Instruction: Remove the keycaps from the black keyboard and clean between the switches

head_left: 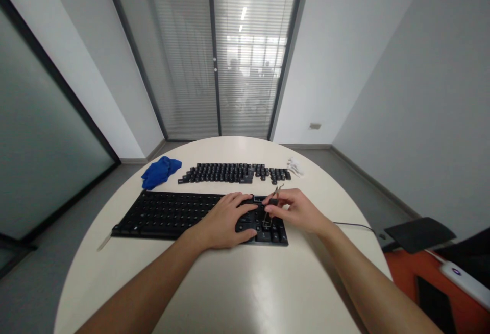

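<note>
A black keyboard (168,216) lies on the table, most of its keycaps off and several still on at its right end. My left hand (228,220) rests flat on its right part, fingers spread. A wire keycap puller (273,201) is pinched between the thumb and fingers of my right hand (294,210), over the number pad. Its lower wires reach down around a key there; whether they grip it I cannot tell. Behind the keyboard, loose black keycaps (222,172) stand in rows laid out like a keyboard.
On the rounded pale table (237,288), a blue cloth (160,171) lies at the back left and a crumpled white tissue (295,166) at the back right. A thin pale stick (104,242) pokes out by the keyboard's left corner. A black cable (354,224) runs off the right edge.
</note>
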Demonstrator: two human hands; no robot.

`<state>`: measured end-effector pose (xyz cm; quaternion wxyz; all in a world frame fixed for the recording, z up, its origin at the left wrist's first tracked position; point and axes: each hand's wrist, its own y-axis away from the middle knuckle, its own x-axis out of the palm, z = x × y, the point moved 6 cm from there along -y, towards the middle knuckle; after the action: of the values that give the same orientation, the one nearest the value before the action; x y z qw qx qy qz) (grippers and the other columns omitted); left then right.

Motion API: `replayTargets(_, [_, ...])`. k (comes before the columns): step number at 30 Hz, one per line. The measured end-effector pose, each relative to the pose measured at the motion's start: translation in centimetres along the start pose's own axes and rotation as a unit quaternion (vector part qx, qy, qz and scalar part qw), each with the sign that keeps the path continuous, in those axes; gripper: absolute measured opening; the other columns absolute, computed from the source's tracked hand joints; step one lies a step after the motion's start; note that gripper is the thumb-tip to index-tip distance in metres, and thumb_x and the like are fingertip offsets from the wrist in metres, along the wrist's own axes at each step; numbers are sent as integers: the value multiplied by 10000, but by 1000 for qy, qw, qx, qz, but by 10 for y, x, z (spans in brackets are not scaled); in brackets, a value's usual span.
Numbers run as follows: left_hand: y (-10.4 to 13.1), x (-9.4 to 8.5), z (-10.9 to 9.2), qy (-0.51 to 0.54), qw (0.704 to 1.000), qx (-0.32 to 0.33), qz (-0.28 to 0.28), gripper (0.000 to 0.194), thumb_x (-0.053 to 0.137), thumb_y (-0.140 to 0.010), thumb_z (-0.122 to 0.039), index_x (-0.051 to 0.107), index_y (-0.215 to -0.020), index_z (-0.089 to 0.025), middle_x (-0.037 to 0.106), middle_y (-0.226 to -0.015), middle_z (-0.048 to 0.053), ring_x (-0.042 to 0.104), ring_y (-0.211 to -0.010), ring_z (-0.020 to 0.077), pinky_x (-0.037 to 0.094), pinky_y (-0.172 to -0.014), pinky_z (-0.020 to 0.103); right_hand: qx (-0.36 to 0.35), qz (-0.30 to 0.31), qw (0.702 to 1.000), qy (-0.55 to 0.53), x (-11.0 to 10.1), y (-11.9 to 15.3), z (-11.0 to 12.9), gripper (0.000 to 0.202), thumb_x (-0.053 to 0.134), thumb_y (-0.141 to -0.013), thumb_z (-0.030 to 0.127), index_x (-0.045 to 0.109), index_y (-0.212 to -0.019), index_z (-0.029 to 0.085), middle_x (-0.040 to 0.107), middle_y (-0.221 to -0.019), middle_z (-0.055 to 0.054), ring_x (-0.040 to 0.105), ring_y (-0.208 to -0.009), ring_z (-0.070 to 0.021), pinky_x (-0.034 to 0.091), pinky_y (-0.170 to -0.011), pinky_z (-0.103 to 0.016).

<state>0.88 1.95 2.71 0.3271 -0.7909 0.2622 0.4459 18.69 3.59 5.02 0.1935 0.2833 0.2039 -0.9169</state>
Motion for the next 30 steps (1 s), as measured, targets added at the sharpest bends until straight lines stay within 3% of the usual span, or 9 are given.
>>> replayTargets(10, [0, 1, 2, 8, 1000, -5, 1, 593, 694, -822, -431, 536, -1378, -298, 476, -1471, 85, 396, -1368, 337, 308, -1154, 553, -15, 40, 999, 15, 5, 2, 2, 334, 668, -868, 468, 764, -941, 156, 741, -772, -63, 609, -597, -138, 490, -558, -239])
replayTargets(20, [0, 2, 1, -18, 1000, -6, 13, 574, 661, -839, -464, 552, -1359, -247, 463, -1486, 103, 388, -1376, 335, 308, -1160, 534, -57, 87, 989, 101, 11, 4, 16, 192, 657, -871, 346, 763, -880, 187, 743, -769, -44, 638, -634, -148, 484, -609, -249])
replayTargets(24, [0, 1, 1, -16, 1000, -5, 10, 585, 658, -843, -464, 534, -1378, -260, 455, -1494, 96, 382, -1378, 332, 304, -1161, 535, -28, 92, 986, 138, 7, 4, 10, 245, 596, -917, 356, 759, -857, 183, 737, -715, -35, 625, -605, -151, 464, -600, -250])
replayTargets(30, [0, 2, 2, -16, 1000, -1, 8, 586, 666, -838, -451, 531, -1377, -265, 453, -1494, 91, 384, -1372, 331, 306, -1158, 541, 51, 121, 988, 85, 11, 6, -2, 346, 517, -968, 419, 719, -850, 164, 768, -777, -46, 686, -661, -175, 474, -604, -250])
